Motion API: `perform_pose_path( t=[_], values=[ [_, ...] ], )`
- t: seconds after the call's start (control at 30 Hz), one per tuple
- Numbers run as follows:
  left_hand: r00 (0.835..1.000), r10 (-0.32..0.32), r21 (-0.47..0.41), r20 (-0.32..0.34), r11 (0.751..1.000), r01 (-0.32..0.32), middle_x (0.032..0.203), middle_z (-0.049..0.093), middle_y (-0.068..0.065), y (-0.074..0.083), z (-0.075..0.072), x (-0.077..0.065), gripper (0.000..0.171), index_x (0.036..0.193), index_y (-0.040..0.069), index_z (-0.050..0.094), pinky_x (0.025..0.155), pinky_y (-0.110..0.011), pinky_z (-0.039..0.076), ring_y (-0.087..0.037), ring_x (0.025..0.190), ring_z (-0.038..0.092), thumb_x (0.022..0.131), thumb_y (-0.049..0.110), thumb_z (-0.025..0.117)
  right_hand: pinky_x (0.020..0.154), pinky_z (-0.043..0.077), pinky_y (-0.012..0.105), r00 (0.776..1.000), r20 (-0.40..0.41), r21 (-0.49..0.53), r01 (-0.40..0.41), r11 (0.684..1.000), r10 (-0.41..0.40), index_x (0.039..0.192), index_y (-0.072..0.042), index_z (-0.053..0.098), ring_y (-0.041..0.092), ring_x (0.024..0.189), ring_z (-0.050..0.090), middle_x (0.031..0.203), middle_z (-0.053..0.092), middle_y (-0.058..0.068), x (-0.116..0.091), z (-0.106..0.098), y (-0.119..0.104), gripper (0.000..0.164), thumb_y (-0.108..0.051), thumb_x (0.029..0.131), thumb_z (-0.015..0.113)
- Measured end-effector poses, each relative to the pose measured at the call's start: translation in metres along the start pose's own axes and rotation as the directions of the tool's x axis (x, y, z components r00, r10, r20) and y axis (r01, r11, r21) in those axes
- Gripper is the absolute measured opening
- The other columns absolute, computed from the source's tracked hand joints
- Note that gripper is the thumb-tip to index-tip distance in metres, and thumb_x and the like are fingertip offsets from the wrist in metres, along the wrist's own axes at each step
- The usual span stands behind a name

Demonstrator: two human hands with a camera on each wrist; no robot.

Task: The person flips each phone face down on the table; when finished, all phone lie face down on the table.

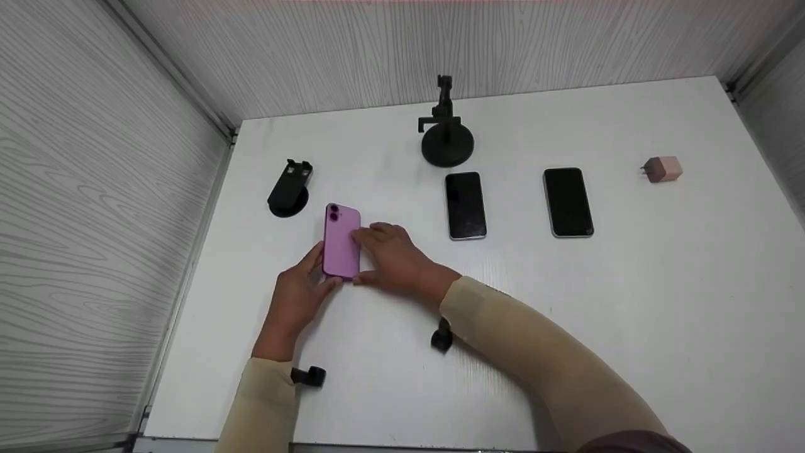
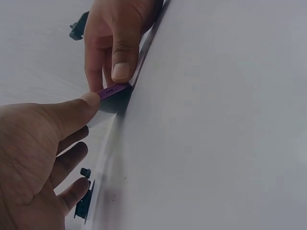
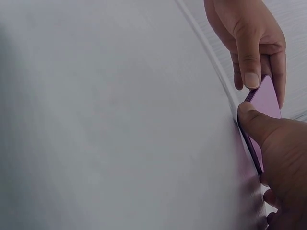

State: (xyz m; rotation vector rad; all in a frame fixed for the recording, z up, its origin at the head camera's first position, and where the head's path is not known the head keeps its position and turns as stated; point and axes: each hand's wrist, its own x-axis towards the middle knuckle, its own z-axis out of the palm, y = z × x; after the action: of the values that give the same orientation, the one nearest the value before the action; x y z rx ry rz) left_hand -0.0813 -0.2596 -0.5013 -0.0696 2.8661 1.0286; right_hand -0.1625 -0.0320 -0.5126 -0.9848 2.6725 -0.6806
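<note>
A pink smartphone (image 1: 343, 245) is back side up on the left part of the white table, its two camera lenses at the far end. My left hand (image 1: 295, 301) holds its left side and near corner, the thumb on the bottom edge. From the right, my right hand (image 1: 399, 261) grips it, fingers on the right edge and back, thumb by the near right corner. In the left wrist view the bottom edge of the phone (image 2: 111, 90) looks tilted, with a dark shadow under it. The right wrist view shows both thumbs at its edge.
A black folding phone stand (image 1: 289, 187) lies beyond the phone to the left. Farther back is a black holder on a round base (image 1: 448, 146). Two phones lie screen up, one in the middle (image 1: 466, 206) and one farther right (image 1: 568, 202). A pink charger plug (image 1: 664, 169) is at the right.
</note>
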Motion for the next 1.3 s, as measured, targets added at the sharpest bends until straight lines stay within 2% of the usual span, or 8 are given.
perform_pose_path(
  t=[0.2, 0.37, 0.53, 1.03, 1.13, 1.3],
  values=[
    [1.0, 0.004, 0.001, 0.013, 1.0, -0.004, 0.16, 0.06, -0.011, -0.006, -0.004, 0.004, 0.083, 0.172, 0.021, 0.038, 0.13, -0.056, 0.037, -0.037, 0.157, 0.047, 0.101, 0.028, 0.082, 0.135, 0.024, 0.051, 1.0, -0.011, -0.032, 0.004, 0.999, -0.004, 0.167, -0.018, 0.044, 0.031, 0.162, 0.037, 0.171, 0.049, 0.004, 0.003, 0.001, 0.001, 0.087, -0.059, 0.098, 0.077],
    [0.999, -0.012, -0.014, 0.03, 1.0, 0.012, 0.162, 0.058, -0.009, -0.012, -0.007, 0.008, 0.082, 0.17, 0.023, 0.043, 0.131, -0.056, 0.036, -0.037, 0.159, 0.045, 0.099, 0.029, 0.084, 0.135, 0.025, 0.052, 1.0, -0.012, -0.013, -0.008, 1.0, 0.008, 0.164, -0.023, 0.048, 0.031, 0.161, 0.039, 0.169, 0.052, 0.001, 0.004, 0.0, 0.002, 0.081, -0.056, 0.097, 0.08],
    [0.999, -0.026, -0.021, 0.039, 0.999, 0.026, 0.164, 0.057, -0.006, -0.016, -0.009, 0.012, 0.081, 0.168, 0.023, 0.046, 0.132, -0.055, 0.034, -0.035, 0.16, 0.043, 0.097, 0.03, 0.086, 0.135, 0.024, 0.051, 1.0, 0.002, -0.009, -0.015, 1.0, 0.015, 0.164, -0.022, 0.05, 0.031, 0.161, 0.037, 0.17, 0.05, 0.0, 0.005, 0.0, 0.002, 0.079, -0.055, 0.098, 0.079],
    [0.999, 0.028, -0.004, 0.021, 1.0, -0.028, 0.157, 0.063, -0.012, -0.026, -0.009, 0.019, 0.083, 0.165, 0.013, 0.051, 0.13, -0.055, 0.038, -0.036, 0.156, 0.048, 0.094, 0.034, 0.088, 0.134, 0.027, 0.053, 1.0, -0.014, -0.042, -0.026, 0.999, 0.026, 0.162, -0.024, 0.054, 0.029, 0.161, 0.038, 0.171, 0.049, 0.0, 0.008, 0.003, 0.002, 0.073, -0.055, 0.1, 0.077],
    [0.999, 0.041, 0.006, 0.021, 0.999, -0.041, 0.16, 0.06, -0.014, -0.027, -0.01, 0.02, 0.083, 0.164, 0.012, 0.051, 0.13, -0.055, 0.038, -0.038, 0.157, 0.047, 0.094, 0.035, 0.088, 0.133, 0.028, 0.053, 1.0, -0.01, -0.046, -0.027, 0.999, 0.026, 0.162, -0.024, 0.054, 0.029, 0.161, 0.038, 0.172, 0.048, -0.001, 0.008, 0.002, 0.001, 0.073, -0.054, 0.1, 0.076],
    [0.999, 0.014, 0.014, 0.032, 1.0, -0.015, 0.169, 0.049, -0.015, -0.029, -0.011, 0.021, 0.081, 0.164, 0.014, 0.052, 0.132, -0.055, 0.035, -0.038, 0.16, 0.043, 0.094, 0.035, 0.088, 0.132, 0.029, 0.054, 1.0, -0.002, -0.073, -0.025, 0.997, 0.025, 0.163, -0.024, 0.053, 0.03, 0.161, 0.037, 0.173, 0.046, -0.002, 0.009, 0.001, -0.001, 0.07, -0.052, 0.103, 0.073]
  ],
)
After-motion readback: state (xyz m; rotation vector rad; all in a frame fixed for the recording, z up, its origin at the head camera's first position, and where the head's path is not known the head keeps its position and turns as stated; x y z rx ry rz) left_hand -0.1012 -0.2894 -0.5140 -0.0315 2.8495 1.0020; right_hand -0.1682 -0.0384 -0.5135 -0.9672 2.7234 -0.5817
